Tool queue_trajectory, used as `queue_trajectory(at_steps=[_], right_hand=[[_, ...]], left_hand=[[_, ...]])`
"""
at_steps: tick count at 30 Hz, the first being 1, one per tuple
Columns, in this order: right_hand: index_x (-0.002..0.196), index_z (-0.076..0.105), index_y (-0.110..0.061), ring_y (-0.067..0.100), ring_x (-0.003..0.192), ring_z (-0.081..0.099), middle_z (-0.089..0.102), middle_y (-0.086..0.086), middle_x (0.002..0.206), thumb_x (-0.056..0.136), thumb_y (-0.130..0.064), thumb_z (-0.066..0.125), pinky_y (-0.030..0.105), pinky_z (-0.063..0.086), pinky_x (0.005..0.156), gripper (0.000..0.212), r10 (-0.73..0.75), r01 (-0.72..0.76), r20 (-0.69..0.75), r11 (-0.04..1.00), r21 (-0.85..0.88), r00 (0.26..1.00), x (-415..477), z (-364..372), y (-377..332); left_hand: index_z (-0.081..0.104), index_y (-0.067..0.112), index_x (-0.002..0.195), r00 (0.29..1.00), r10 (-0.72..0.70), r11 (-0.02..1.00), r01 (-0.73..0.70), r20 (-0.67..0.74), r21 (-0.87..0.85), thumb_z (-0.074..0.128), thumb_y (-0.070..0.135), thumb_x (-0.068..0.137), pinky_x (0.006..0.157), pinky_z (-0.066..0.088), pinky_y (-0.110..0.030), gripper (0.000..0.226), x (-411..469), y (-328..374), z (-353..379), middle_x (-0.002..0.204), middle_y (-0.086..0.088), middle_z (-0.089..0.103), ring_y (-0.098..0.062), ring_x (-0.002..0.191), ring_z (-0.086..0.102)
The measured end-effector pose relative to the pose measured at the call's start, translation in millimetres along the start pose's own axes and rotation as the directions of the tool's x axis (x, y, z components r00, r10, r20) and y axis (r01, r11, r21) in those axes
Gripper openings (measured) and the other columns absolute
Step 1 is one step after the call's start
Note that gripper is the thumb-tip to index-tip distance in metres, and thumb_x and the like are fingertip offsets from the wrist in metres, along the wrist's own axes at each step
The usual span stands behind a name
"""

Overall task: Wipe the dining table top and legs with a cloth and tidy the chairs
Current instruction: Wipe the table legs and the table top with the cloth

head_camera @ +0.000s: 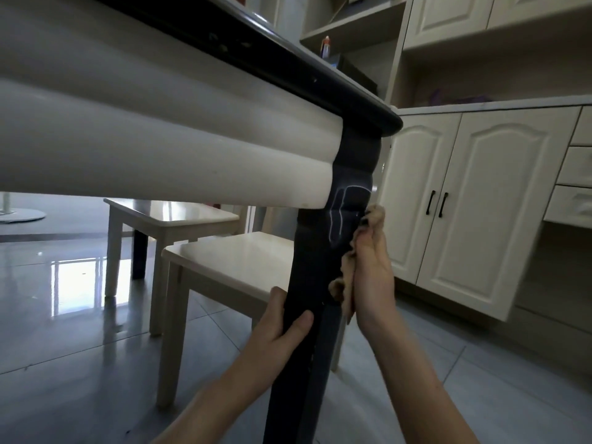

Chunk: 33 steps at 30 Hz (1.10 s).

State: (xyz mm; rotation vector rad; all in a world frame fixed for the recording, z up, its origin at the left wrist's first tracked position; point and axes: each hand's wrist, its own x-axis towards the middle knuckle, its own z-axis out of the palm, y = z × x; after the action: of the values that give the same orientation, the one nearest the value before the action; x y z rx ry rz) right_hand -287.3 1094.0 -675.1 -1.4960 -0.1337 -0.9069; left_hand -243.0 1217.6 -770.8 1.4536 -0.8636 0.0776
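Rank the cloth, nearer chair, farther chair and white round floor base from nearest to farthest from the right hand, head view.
1. cloth: held in the right hand, against the table leg.
2. nearer chair: just behind the leg, to the left.
3. farther chair: behind that one, further left.
4. white round base: far left, across the floor.

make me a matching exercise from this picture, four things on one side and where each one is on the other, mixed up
Things:
1 cloth
2 left hand
3 chair
4 bottle

Places:
a on a shelf
b under the table
c gripping the leg
d in the right hand, against the leg

Pairs: 1-d, 2-c, 3-b, 4-a
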Motion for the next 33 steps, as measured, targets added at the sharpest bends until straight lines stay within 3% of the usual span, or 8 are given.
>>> queue_trajectory(at_steps=[2, 4, 7, 13, 18, 21, 30, 33], right_hand=[[0.137, 0.037, -0.049, 0.022, 0.069, 0.059, 0.063, 0.014, 0.097, 0.099, -0.051, 0.036, 0.033, 0.052, 0.058, 0.038, -0.058, 0.057, -0.045, 0.998, -0.027, 0.997, -18.7, 5.5, 10.6], [0.146, 0.028, -0.047, 0.019, 0.103, 0.060, 0.060, 0.009, 0.125, 0.101, -0.047, 0.036, 0.035, 0.049, 0.089, 0.046, -0.267, 0.243, -0.099, 0.948, -0.206, 0.959, -44.4, 16.4, 31.3], [0.154, 0.015, -0.028, 0.012, 0.148, 0.020, 0.019, -0.010, 0.161, 0.098, -0.029, 0.035, 0.036, 0.022, 0.120, 0.060, -0.507, 0.439, -0.035, 0.777, -0.451, 0.861, -56.9, 25.5, 40.5], [0.152, 0.020, -0.016, 0.012, 0.150, 0.015, 0.021, -0.004, 0.161, 0.098, -0.015, 0.036, 0.043, 0.015, 0.122, 0.056, -0.581, 0.528, 0.000, 0.739, -0.418, 0.814, -26.5, 29.6, 7.3], [0.152, 0.020, -0.031, 0.003, 0.147, 0.020, 0.016, -0.027, 0.158, 0.101, -0.021, 0.036, 0.035, 0.020, 0.119, 0.055, -0.613, 0.536, -0.025, 0.709, -0.459, 0.789, -56.0, 29.7, 40.1], [0.154, 0.015, -0.030, 0.019, 0.150, 0.016, 0.014, -0.010, 0.162, 0.105, -0.029, 0.028, 0.040, 0.015, 0.121, 0.051, -0.633, 0.599, 0.152, 0.588, -0.544, 0.759, -55.3, 22.1, 35.4], [0.154, 0.019, -0.023, 0.011, 0.148, 0.020, 0.021, -0.011, 0.161, 0.099, -0.009, 0.035, 0.052, 0.025, 0.118, 0.059, -0.455, 0.432, -0.021, 0.858, -0.278, 0.890, -30.4, 15.0, 17.7], [0.154, 0.015, -0.022, 0.017, 0.150, 0.015, 0.015, -0.014, 0.162, 0.097, -0.014, 0.035, 0.047, 0.018, 0.119, 0.061, -0.578, 0.550, 0.082, 0.711, -0.437, 0.812, -58.7, 19.3, 36.2]], left_hand=[[0.041, 0.027, 0.095, 0.999, 0.013, 0.999, -0.011, -0.033, 0.047, 0.051, 0.062, 0.074, 0.073, 0.049, -0.023, 0.042, 0.0, 1.1, -0.3, 0.084, 0.012, 0.058, -0.002, 0.083, 0.060], [0.039, 0.029, 0.092, 0.998, 0.002, 0.998, 0.002, -0.057, 0.068, 0.051, 0.061, 0.072, 0.069, 0.047, -0.021, 0.039, 1.3, 3.1, 0.9, 0.082, 0.007, 0.059, 0.000, 0.077, 0.060], [0.041, 0.029, 0.095, 0.999, -0.030, 0.999, 0.031, -0.042, 0.026, 0.052, 0.056, 0.079, 0.067, 0.051, -0.025, 0.033, 0.9, 3.6, 1.8, 0.082, 0.008, 0.064, -0.002, 0.077, 0.063], [0.040, 0.024, 0.096, 0.999, -0.027, 1.000, 0.026, -0.038, -0.003, 0.050, 0.070, 0.068, 0.070, 0.051, -0.024, 0.055, 1.9, 4.3, 1.2, 0.082, 0.009, 0.063, -0.001, 0.078, 0.063], [0.044, 0.026, 0.109, 0.983, -0.133, 0.988, 0.141, -0.124, 0.061, 0.048, 0.037, 0.095, 0.073, 0.050, -0.018, 0.019, 8.3, 5.6, 5.6, 0.102, -0.003, 0.063, -0.006, 0.082, 0.060], [0.040, 0.039, 0.106, 0.991, -0.111, 0.992, 0.115, -0.080, 0.047, 0.046, 0.044, 0.087, 0.078, 0.046, -0.009, 0.021, 6.1, 12.1, 5.1, 0.104, 0.023, 0.054, 0.013, 0.088, 0.058], [0.044, 0.026, 0.104, 0.996, -0.091, 0.996, 0.091, -0.007, 0.002, 0.052, 0.050, 0.083, 0.078, 0.052, -0.023, 0.034, -1.3, 11.3, 0.0, 0.099, 0.005, 0.064, 0.001, 0.091, 0.063], [0.040, 0.039, 0.100, 0.994, -0.113, 0.994, 0.113, -0.011, -0.007, 0.047, 0.060, 0.082, 0.076, 0.047, -0.014, 0.028, -1.6, 18.3, 0.9, 0.099, 0.016, 0.059, 0.010, 0.089, 0.060]])
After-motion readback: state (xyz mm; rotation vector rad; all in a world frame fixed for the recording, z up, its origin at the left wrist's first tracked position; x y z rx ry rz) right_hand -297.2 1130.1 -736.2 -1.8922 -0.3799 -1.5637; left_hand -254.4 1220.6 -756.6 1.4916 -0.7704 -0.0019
